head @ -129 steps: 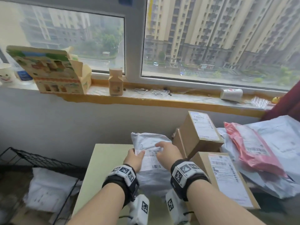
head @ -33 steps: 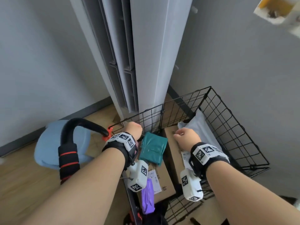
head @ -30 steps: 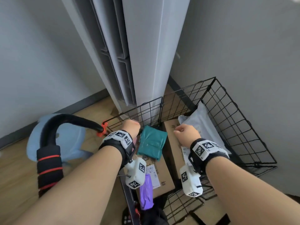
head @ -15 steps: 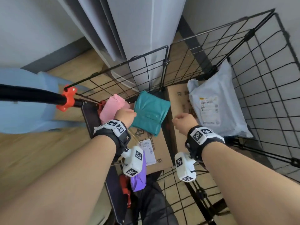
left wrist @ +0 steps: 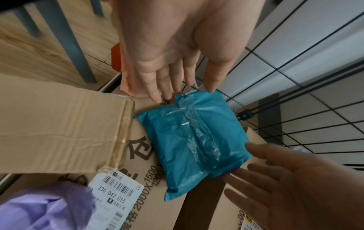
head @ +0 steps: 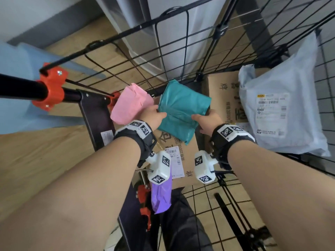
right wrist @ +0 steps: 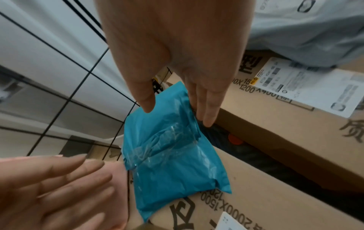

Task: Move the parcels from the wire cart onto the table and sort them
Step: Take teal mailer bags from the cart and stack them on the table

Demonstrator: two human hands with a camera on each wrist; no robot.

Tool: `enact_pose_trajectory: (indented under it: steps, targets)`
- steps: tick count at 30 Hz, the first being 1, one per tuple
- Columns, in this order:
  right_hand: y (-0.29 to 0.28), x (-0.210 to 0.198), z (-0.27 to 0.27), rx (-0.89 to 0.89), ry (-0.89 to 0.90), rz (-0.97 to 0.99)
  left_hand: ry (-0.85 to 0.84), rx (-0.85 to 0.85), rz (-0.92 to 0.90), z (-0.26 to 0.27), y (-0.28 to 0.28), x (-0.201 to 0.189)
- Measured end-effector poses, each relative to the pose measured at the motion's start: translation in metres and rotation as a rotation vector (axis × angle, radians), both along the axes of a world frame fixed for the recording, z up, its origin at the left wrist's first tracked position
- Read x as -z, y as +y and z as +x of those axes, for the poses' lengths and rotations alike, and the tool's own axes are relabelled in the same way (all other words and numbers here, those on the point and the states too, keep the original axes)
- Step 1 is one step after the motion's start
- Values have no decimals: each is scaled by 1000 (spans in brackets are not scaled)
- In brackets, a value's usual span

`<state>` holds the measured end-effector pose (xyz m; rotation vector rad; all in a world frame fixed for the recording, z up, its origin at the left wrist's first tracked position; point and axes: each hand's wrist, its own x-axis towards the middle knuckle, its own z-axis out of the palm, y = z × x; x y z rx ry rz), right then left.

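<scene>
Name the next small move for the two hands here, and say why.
Probably close both hands on the teal parcel and lift. The left hand and right hand flank it with fingers straight, no grip formed yet, and it lies loose on the cardboard box in the wire cart.

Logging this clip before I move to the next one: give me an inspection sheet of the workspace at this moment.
Surface: wire cart, black mesh walls; two cardboard boxes lie flat in it.
Job's things: teal parcel on the boxes; pink parcel beside it on the left; grey mailer against the right wall; purple bag at the near edge.
Clutter: nothing seen.
Grippers: left hand and right hand at opposite sides of the teal parcel, fingers straight, not yet closed round it.
Cables: nothing seen.
Surroundings: wooden floor, tall white unit behind the cart.
</scene>
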<state>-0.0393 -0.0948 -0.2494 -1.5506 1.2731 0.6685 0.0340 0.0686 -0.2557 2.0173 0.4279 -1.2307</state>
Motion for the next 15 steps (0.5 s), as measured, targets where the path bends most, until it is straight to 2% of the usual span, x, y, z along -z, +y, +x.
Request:
enact_pose_trajectory:
  steps: [4, 9, 12, 15]
  targets:
    - [-2, 8, 6, 199, -60, 83, 58, -52, -48, 2, -9, 15]
    - [0, 2, 9, 115, -78, 135, 157, -72, -56, -9, -14, 15]
    - [-2, -3, 7, 68, -61, 71, 137, -47, -45, -15, -12, 11]
    - [-9, -21, 0, 103, -62, 49, 103, -49, -23, -15, -11, -2]
